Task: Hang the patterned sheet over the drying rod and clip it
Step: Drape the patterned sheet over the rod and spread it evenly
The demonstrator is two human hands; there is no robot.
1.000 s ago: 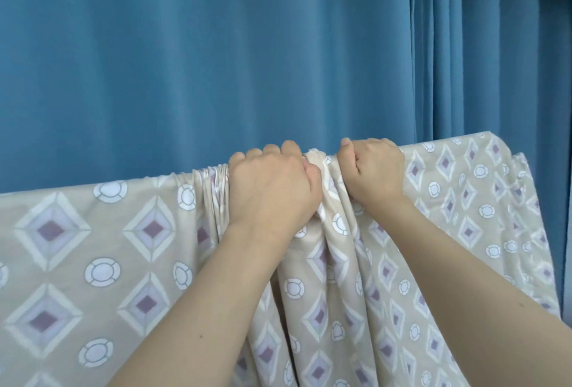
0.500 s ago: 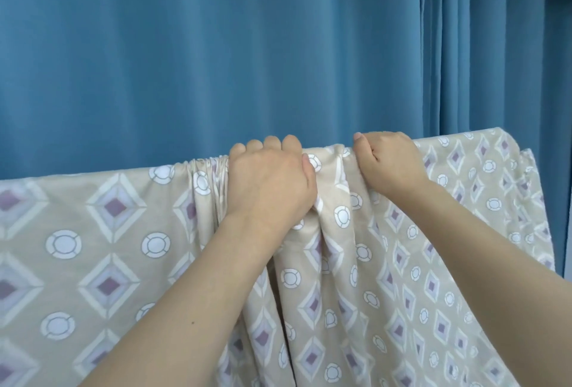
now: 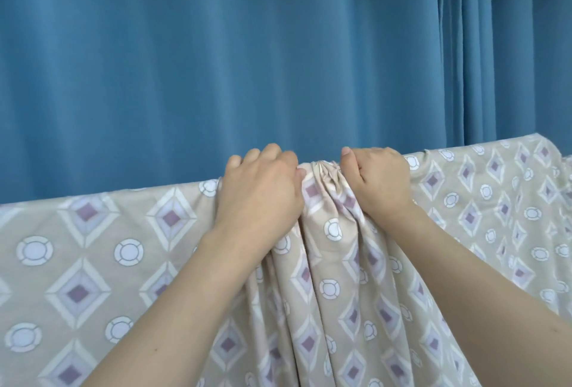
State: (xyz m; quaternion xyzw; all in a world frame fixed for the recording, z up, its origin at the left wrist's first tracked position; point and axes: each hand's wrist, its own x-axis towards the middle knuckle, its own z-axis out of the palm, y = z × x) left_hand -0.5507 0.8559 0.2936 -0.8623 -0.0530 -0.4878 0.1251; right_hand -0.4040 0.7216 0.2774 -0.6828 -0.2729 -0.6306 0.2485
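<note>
Your patterned sheet (image 3: 93,262) hangs over the top edge, its long axis running from 9 o'clock to 3 o'clock. The gathered bunch (image 3: 322,176) sits between your hands, at 3 o'clock from your left hand (image 3: 260,191) and 9 o'clock from your right hand (image 3: 380,182); both are equally near. Each hand's fingers curl over the top, gripping cloth. The drying rod lies hidden beneath the fabric, the fingertips disappear behind it, and no clip shows.
</note>
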